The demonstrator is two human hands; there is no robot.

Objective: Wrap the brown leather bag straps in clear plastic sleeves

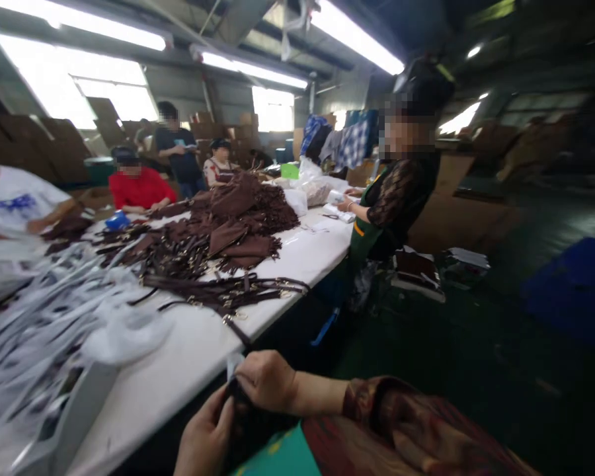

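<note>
At the table's near edge, my right hand (266, 380) is closed, its fingers pinched around the end of a dark strap (238, 332) and a small pale piece (233, 363). The strap runs up onto the white table (178, 350), with a metal clasp near its far end. Just below and left, my left hand (205, 430) has thumb and fingers pressed together on dark material that is mostly hidden. A bundle of dark straps (228, 287) with metal hooks lies beyond, beside a heap of brown fringed pieces (238, 218).
Long plastic-wrapped strips (44, 330) cover the table's left side, by a grey box edge (79, 410). A person in a green apron (377, 218) stands at the right edge. Several people work across the table. Wrapped stacks (416, 268) stand beyond the standing person.
</note>
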